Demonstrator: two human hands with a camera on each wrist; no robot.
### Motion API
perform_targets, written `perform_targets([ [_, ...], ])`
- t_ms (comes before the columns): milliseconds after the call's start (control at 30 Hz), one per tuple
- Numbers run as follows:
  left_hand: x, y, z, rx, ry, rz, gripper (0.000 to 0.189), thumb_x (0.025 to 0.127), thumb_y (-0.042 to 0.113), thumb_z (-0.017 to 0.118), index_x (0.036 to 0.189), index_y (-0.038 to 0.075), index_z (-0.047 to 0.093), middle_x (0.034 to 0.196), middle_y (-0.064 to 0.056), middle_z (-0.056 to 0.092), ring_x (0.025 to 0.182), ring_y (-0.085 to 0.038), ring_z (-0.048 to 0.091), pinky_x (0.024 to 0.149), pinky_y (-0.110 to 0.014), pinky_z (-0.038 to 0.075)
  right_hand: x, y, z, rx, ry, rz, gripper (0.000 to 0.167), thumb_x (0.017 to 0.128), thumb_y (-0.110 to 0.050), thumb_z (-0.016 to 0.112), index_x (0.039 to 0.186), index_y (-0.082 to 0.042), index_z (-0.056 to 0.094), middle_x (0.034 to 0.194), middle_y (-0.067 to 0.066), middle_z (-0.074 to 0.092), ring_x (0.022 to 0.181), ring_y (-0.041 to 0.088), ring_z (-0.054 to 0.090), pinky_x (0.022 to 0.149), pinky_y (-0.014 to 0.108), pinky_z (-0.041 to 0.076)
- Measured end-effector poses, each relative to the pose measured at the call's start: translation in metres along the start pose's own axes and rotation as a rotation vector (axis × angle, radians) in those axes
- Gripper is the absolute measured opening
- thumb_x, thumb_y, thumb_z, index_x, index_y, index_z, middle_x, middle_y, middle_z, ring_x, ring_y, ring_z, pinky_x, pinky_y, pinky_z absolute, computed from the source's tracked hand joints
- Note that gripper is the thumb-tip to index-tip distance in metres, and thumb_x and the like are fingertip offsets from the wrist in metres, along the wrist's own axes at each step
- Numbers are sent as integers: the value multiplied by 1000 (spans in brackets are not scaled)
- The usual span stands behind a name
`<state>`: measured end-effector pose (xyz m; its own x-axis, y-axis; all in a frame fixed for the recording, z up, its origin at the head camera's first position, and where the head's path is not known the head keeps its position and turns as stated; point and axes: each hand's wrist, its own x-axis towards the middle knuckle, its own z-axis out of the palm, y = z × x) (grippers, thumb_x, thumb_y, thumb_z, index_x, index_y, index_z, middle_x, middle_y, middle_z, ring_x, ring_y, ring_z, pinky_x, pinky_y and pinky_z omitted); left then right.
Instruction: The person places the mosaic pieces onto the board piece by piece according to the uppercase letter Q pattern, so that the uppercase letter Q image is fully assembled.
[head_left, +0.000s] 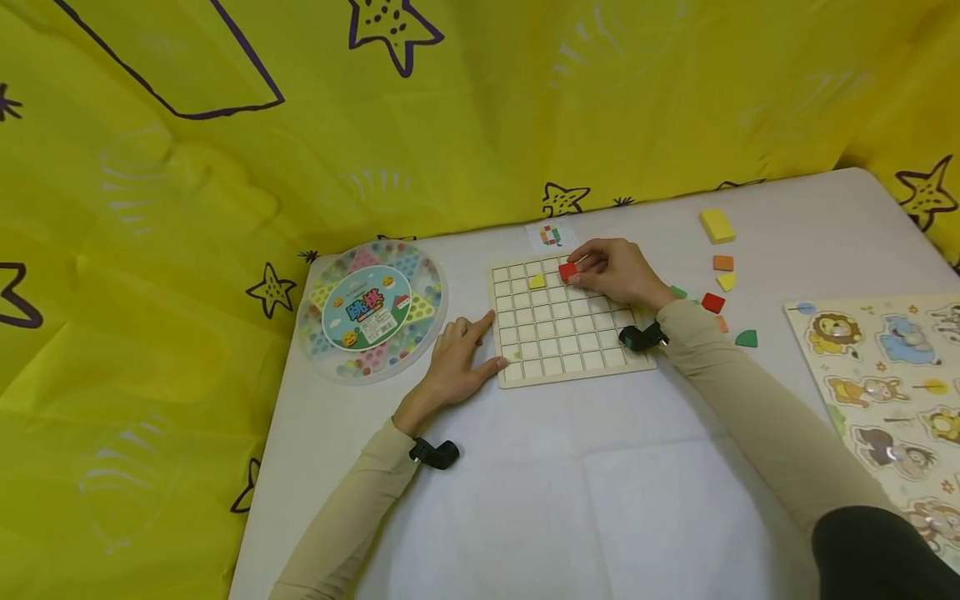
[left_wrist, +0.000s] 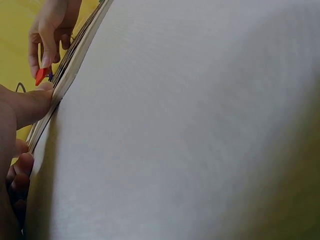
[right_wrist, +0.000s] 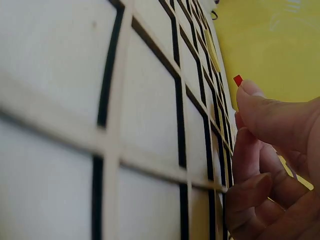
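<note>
A small red square tile (head_left: 566, 272) is pinched between the thumb and fingers of my right hand (head_left: 617, 271), over the far rows of a wooden grid board (head_left: 558, 343). In the right wrist view, only a corner of the red tile (right_wrist: 238, 80) shows past the thumb, beside the board's raised grid lines. A yellow tile (head_left: 537, 282) lies on the board, just left of the red one. My left hand (head_left: 455, 364) rests at the board's left edge, thumb and index finger stretched out against it. The left wrist view shows its thumb (left_wrist: 32, 106) along the board's rim.
Loose red, orange, yellow and green pieces (head_left: 713, 302) lie right of the board, with a yellow block (head_left: 717, 226) behind them. A pattern card (head_left: 551, 237) sits at the board's far edge. A round marble-game box (head_left: 372, 312) stands left; an animal puzzle board (head_left: 885, 375) lies right.
</note>
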<state>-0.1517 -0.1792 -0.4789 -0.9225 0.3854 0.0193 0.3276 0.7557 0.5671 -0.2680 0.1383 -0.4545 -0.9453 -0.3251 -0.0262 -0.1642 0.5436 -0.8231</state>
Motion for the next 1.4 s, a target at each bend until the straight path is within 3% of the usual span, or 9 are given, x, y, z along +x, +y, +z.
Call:
perform_targets([
  [400,3,-2,-1,16,1,6,82,98,37,76,165,9,39,102,-7,47,92,-22,36,83,-35,26,11,-9,9,-46,-28,-31,29,92,-19,85,116,-4,79,103,13,75,88,22,64,77,25,47],
  [700,4,1,-5,16,2,18,82,97,36,77,165,8,39,102,-8,47,92,-22,36,82,-35,25,13,-10,9,-72,-36,-31,32,92,-23,85,118,-5,80,108,14,77,94,25,66,82,30,48],
  [933,4,1,-5,12,-2,17,82,97,36,77,165,9,39,102,-8,48,91,-23,36,82,-35,25,12,-9,9,-56,-43,5,28,95,-23,81,118,-7,82,131,17,74,99,27,66,83,32,47],
  [1400,1,-2,0,-4,-7,-7,82,98,37,76,165,10,38,102,-6,47,91,-21,35,82,-35,25,14,-7,15,-53,-38,58,24,95,-21,81,116,-9,83,132,17,74,98,26,64,78,34,46],
])
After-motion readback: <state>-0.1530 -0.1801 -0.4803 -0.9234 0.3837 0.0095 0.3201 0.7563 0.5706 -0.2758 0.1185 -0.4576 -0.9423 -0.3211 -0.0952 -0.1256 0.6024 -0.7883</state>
